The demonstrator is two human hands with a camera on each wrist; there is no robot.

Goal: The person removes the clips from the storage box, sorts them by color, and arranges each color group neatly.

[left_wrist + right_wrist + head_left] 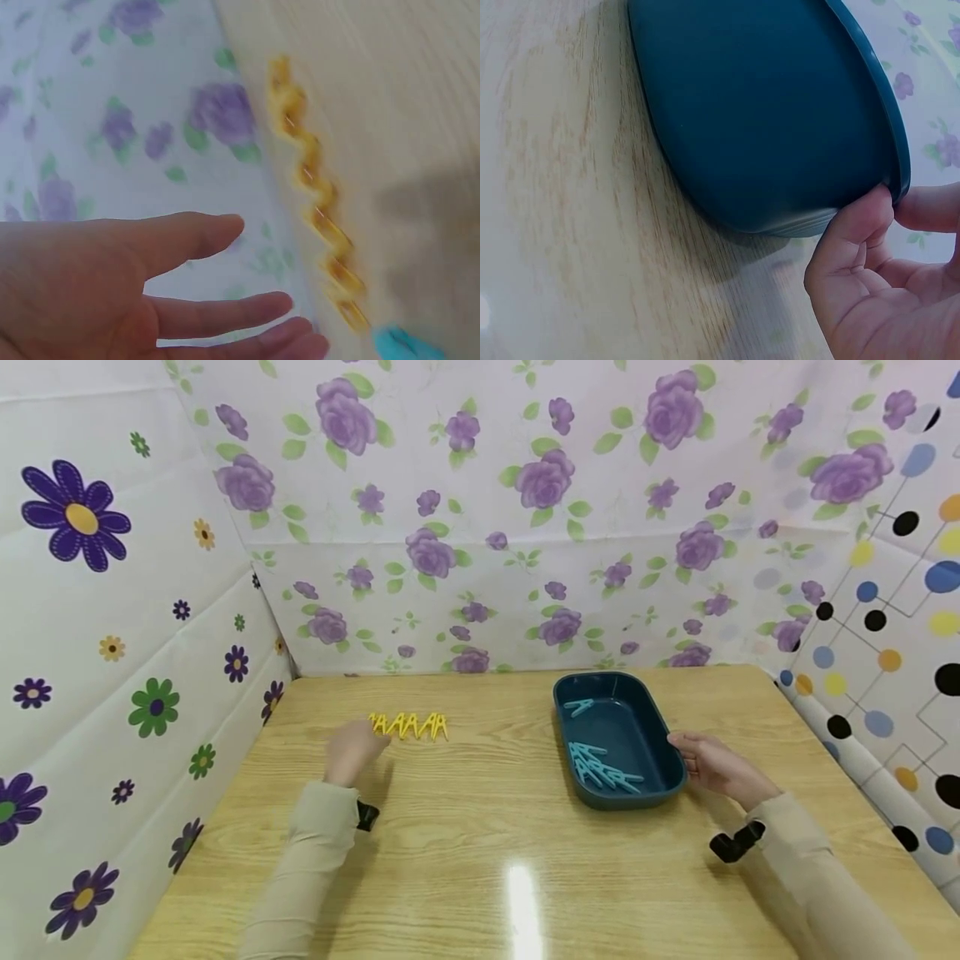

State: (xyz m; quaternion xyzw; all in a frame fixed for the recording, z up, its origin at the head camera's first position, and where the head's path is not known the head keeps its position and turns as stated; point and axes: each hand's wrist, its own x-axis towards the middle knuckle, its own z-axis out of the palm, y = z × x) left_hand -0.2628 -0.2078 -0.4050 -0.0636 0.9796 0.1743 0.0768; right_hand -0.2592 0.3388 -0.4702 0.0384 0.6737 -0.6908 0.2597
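My left hand point(354, 752) is at the near left end of a row of yellow clothespins point(408, 727) lying on the table. In the left wrist view the thumb and fingers point(225, 315) are extended and apart, with nothing between them. A blurred light-blue piece point(405, 345) shows at the bottom edge there, by the end of the yellow row point(319, 202). With thumb and fingers, my right hand point(877, 277) pinches the rim of a dark teal plastic bin point(757, 112) at its right side. Several light-blue clothespins point(596, 768) lie inside the bin, one apart toward its far end.
The wooden table point(465, 835) ends at a flowered cloth point(480, 527) behind. Patterned cloths also hang at the left point(90, 652) and right point(892, 635). Each wrist carries a small black camera.
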